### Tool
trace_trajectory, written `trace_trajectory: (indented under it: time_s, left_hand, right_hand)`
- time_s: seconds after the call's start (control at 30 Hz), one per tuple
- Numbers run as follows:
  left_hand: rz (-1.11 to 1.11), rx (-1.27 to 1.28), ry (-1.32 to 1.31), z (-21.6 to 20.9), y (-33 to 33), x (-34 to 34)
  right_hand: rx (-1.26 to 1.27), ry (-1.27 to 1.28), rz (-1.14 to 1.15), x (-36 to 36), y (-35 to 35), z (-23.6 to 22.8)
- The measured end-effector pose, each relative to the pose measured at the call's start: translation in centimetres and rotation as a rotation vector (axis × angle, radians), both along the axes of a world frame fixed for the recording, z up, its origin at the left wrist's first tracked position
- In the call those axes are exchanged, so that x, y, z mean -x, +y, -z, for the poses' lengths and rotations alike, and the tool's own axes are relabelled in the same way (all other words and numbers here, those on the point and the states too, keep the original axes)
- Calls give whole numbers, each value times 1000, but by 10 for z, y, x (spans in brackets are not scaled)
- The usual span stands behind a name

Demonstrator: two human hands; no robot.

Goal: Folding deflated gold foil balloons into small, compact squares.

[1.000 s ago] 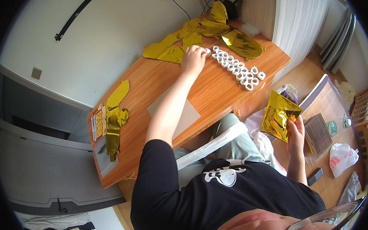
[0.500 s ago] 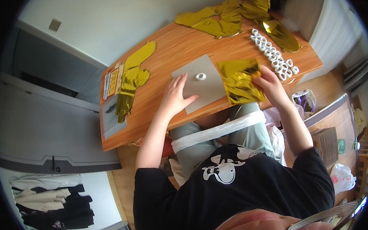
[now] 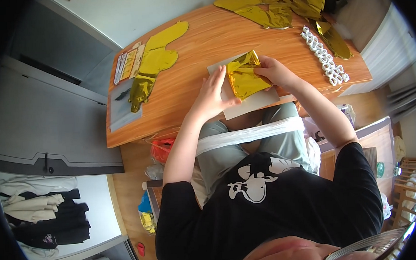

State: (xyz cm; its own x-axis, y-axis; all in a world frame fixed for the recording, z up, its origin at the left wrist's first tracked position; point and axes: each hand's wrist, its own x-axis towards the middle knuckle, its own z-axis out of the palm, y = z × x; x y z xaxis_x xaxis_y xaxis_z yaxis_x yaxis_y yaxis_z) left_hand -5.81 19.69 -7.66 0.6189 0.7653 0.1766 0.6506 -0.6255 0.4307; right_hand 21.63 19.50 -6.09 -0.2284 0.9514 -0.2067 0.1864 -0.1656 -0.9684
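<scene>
A folded gold foil balloon (image 3: pixel 247 76) lies over a grey sheet of card (image 3: pixel 237 110) near the front edge of the desk. My right hand (image 3: pixel 275 73) grips its right side between thumb and fingers. On the left of the foil, my left hand (image 3: pixel 212 96) rests with fingers stretched and thumb spread toward the foil's lower edge. It appears to touch the foil without gripping it. The small white ring on the card is out of sight, covered by the foil or the hands.
Flat gold foil balloons (image 3: pixel 159 62) lie at the desk's left, with more foil balloons (image 3: pixel 272 11) at the back right. Several white ribbon rings (image 3: pixel 323 58) line the right side. Printed packaging (image 3: pixel 128 63) and a clear plastic bag (image 3: pixel 124 106) sit by the left edge.
My right hand has brought the folded foil balloon leftward onto the card, over where the white ring lay. My left hand now meets the foil's left side. The whole view has shifted slightly.
</scene>
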Motion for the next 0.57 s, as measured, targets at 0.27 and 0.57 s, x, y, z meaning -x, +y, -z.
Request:
trace_trajectory:
  time_s: [0.27,0.57]
  left_hand:
    - [101,-56,122,2,17,-25]
    - [99,-42,259,1,18,-25]
  right_hand:
    - [-34,-133,69,1,-2,3]
    - [-406,-648,21,-9,6,4]
